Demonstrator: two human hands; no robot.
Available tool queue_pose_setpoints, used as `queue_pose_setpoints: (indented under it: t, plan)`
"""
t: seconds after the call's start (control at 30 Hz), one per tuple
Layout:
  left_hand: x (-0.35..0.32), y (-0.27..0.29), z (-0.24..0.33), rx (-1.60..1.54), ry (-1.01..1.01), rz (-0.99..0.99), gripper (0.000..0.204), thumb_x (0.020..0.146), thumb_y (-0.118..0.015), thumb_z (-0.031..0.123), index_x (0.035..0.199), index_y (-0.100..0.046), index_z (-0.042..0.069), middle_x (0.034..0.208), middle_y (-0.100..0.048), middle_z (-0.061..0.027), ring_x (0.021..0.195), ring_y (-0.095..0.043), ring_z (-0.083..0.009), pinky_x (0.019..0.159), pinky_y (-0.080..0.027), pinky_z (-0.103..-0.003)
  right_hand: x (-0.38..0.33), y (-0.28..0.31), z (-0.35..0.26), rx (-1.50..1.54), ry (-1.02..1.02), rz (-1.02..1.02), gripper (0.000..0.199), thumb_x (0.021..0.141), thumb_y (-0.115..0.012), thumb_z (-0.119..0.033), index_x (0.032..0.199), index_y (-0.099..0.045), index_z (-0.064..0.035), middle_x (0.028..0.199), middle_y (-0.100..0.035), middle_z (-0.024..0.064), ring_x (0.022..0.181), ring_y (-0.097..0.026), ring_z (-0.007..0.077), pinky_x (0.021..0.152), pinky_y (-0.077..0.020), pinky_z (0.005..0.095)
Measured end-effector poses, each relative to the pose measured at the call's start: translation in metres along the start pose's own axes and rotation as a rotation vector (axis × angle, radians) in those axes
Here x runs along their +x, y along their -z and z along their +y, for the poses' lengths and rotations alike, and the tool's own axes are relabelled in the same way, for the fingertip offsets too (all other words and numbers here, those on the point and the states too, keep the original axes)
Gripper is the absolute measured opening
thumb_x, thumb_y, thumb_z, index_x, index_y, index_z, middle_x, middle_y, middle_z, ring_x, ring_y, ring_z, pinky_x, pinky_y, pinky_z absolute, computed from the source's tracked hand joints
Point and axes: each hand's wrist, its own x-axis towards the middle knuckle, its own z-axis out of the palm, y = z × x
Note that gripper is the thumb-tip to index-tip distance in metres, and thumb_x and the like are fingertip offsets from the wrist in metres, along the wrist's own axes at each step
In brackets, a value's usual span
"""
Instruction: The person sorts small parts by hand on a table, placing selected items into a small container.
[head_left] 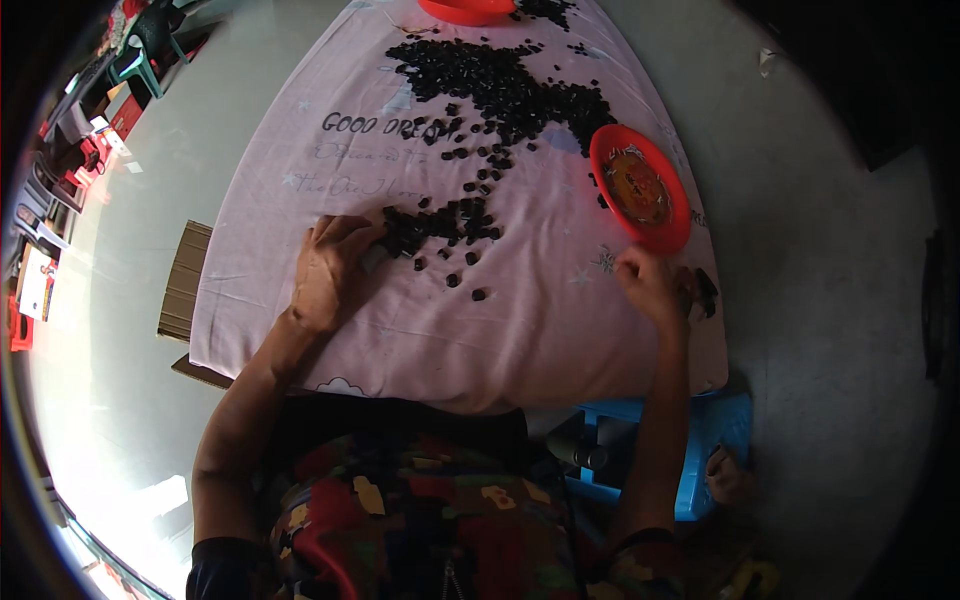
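Note:
My left hand (332, 262) rests on the pink cloth, its fingers bent and drawn together at the left end of a small heap of black pieces (440, 228). What lies under its fingertips is partly hidden. My right hand (650, 284) is closed in a pinch just below a red plate (681, 222); whatever it holds is too small to make out. Thin, silvery bits (604, 260) lie on the cloth beside its fingers, and similar ones lie in the plate. To the right of that hand is a dark tool (705, 293), its kind unclear.
A large spread of small black pieces (490, 85) covers the far part of the cloth-covered table (270, 280). Another red dish (466, 10) sits at the far edge. Cardboard (184, 280) shows at the left, a blue stool (715, 440) at the lower right.

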Motion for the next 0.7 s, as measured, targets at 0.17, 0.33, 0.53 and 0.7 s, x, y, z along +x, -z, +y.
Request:
queue_pose_setpoints:
  t: [0.17, 0.33, 0.53, 0.7]
  plan:
    - [0.021, -0.001, -0.003, -0.152, 0.066, -0.128, 0.021, 0.078, -0.070, 0.010, 0.098, -0.068, 0.005, 0.095, -0.064, -0.0157, 0.093, -0.063, -0.0347, 0.080, -0.051, -0.042, -0.007, -0.023, -0.012, 0.141, 0.121, 0.170, 0.017, 0.087, -0.064, -0.010, 0.101, -0.067, -0.0012, 0.090, -0.071, 0.0135, 0.083, -0.070, 0.0206, 0.077, -0.0526, 0.0345]
    - [0.034, -0.003, -0.007, -0.290, 0.104, -0.108, 0.022, 0.078, -0.068, 0.005, 0.100, -0.069, 0.003, 0.092, -0.066, -0.0173, 0.084, -0.065, -0.0349, 0.077, -0.052, -0.040, -0.001, -0.022, -0.053, -0.028, 0.036, 0.212, 0.019, 0.087, -0.063, -0.010, 0.103, -0.068, -0.0023, 0.092, -0.071, 0.0165, 0.088, -0.071, 0.0299, 0.079, -0.0538, 0.0380]
    - [0.021, -0.003, -0.013, -0.376, 0.134, 0.013, 0.028, 0.079, -0.061, -0.006, 0.105, -0.071, 0.001, 0.094, -0.071, -0.0168, 0.087, -0.070, -0.0283, 0.079, -0.054, -0.034, -0.002, -0.028, -0.057, -0.128, 0.069, 0.233, 0.023, 0.087, -0.064, -0.020, 0.104, -0.068, -0.0050, 0.095, -0.069, 0.0162, 0.093, -0.066, 0.0364, 0.081, -0.0514, 0.0451]
    - [0.021, -0.006, -0.015, -0.635, 0.298, -0.027, 0.026, 0.082, -0.061, -0.008, 0.104, -0.071, -0.001, 0.095, -0.073, -0.0131, 0.085, -0.070, -0.0170, 0.076, -0.055, -0.029, 0.004, -0.039, -0.112, 0.220, 0.132, 0.102, 0.021, 0.086, -0.067, -0.019, 0.100, -0.070, -0.0037, 0.092, -0.071, 0.0162, 0.085, -0.069, 0.0345, 0.074, -0.0528, 0.0397]
